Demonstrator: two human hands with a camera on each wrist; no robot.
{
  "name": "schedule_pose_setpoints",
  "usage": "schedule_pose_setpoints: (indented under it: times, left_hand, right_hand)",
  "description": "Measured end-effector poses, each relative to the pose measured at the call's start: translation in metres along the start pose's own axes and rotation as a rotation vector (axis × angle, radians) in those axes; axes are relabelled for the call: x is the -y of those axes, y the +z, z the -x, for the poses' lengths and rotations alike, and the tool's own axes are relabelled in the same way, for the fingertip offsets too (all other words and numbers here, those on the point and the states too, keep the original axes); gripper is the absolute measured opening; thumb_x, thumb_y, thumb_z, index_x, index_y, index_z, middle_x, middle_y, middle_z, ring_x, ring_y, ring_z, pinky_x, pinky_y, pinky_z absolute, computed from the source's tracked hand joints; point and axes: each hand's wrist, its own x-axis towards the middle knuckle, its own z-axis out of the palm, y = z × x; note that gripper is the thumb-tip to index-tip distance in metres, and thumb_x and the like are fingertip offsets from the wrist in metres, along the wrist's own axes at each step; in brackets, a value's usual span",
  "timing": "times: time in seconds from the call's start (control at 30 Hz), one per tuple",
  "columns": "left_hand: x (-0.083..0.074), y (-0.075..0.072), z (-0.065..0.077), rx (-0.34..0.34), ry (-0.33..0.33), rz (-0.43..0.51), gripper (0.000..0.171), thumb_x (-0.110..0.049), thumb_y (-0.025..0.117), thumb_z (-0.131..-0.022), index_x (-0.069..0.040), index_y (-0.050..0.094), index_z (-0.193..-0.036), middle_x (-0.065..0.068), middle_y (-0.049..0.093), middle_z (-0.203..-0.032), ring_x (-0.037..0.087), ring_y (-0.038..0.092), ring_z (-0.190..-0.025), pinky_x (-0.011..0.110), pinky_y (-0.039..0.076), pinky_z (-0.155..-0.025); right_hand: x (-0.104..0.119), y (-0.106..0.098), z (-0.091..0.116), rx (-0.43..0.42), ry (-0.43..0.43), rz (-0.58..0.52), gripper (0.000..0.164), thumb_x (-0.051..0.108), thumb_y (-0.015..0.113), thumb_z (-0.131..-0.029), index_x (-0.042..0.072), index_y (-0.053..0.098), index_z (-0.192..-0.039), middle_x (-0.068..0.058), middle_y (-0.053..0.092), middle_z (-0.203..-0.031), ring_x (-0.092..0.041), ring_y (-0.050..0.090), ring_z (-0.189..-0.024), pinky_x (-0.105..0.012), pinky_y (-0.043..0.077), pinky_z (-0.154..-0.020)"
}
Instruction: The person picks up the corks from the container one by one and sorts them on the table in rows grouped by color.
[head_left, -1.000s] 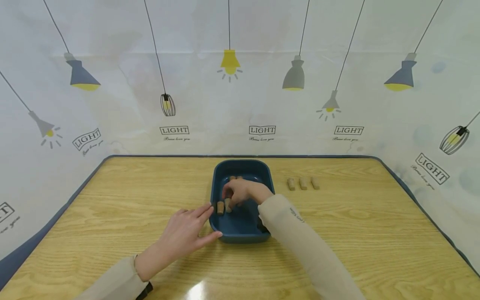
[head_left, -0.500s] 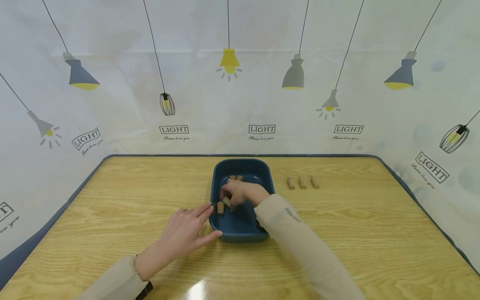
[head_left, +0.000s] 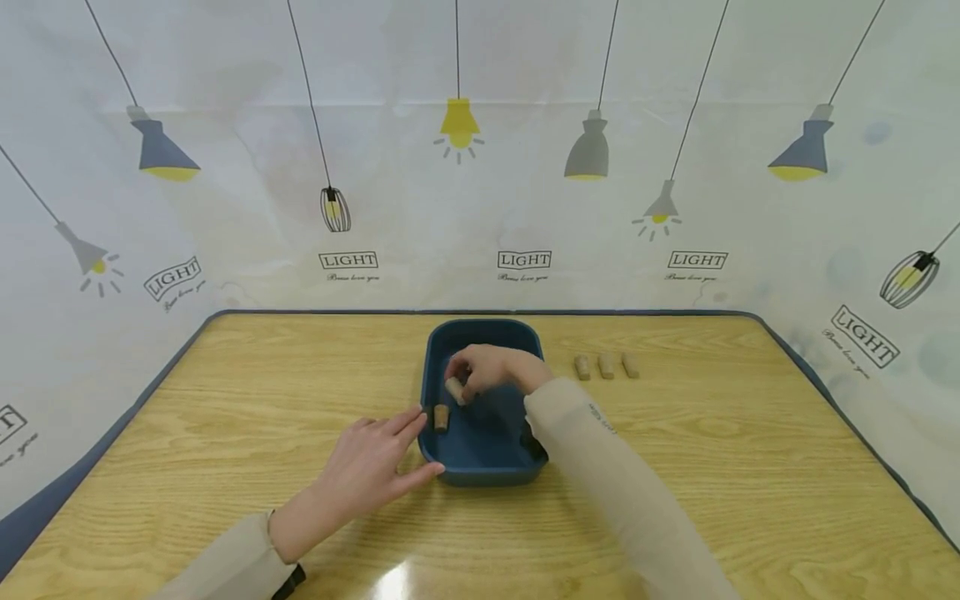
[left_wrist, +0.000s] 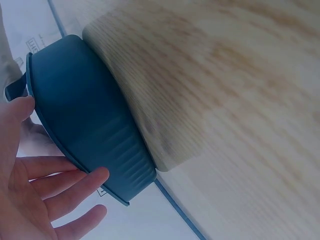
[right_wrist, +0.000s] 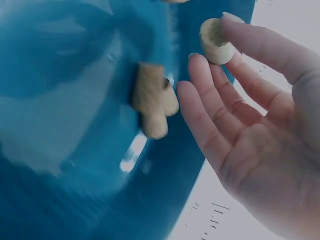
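Observation:
A tan cork stopper (head_left: 455, 390) is pinched between the thumb and fingertips of my right hand (head_left: 483, 368), tilted, inside the deep blue bin (head_left: 487, 475). The right wrist view shows the pinched cork (right_wrist: 216, 42) with one round end facing the camera. Another cork (head_left: 442, 417) stands on the bin floor near its left wall. Beyond my right hand, a small cluster of corks (right_wrist: 150, 95) sits in the bin, hidden by that hand in the head view. My left hand (head_left: 367, 462) lies spread, its fingertips and thumb touching the bin's left rim (left_wrist: 55, 137).
Three corks (head_left: 606, 366) stand in a row on the wooden table (head_left: 285, 375), right of the bin. Behind the table rises a pale backdrop (head_left: 405, 183) printed with hanging lamps.
My right hand has raised one cork off the bin floor, away from the cork beside it, and tipped it over. My left hand has stayed at the rim.

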Motion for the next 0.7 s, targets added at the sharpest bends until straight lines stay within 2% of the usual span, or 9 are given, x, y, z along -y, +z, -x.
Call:
schedule_pose_setpoints:
  times: [0.27,0.5,0.7]
  left_hand:
    - [-0.001,-0.001,0.000,0.005,0.001,-0.004,0.066,-0.061,0.047,-0.080,-0.007,0.061,-0.115,0.007,0.056,-0.116,0.021,0.062,-0.073,0.040,0.047,-0.067]
    - [-0.002,-0.002,0.000,0.008,-0.004,-0.010,0.067,-0.061,0.048,-0.079,-0.006,0.061,-0.115,0.007,0.056,-0.116,0.022,0.062,-0.074,0.041,0.047,-0.067]
    - [-0.002,-0.002,0.000,0.000,-0.001,-0.006,0.066,-0.060,0.048,-0.079,-0.006,0.061,-0.115,0.008,0.056,-0.116,0.021,0.062,-0.074,0.041,0.047,-0.067]
  right_hand:
    - [0.002,-0.030,0.017,-0.076,-0.011,0.028,0.038,0.008,0.064,-0.077,0.010,0.056,-0.114,-0.002,0.054,-0.104,-0.016,0.050,-0.092,-0.028,0.042,-0.075]
    - [-0.010,-0.052,0.038,-0.110,-0.006,0.030,0.038,0.010,0.063,-0.079,0.008,0.055,-0.116,-0.008,0.054,-0.108,-0.020,0.051,-0.087,-0.030,0.045,-0.068]
    - [-0.025,-0.062,0.055,-0.143,-0.012,0.068,0.039,0.009,0.061,-0.079,0.005,0.054,-0.117,-0.010,0.053,-0.110,-0.027,0.047,-0.103,-0.037,0.042,-0.080]
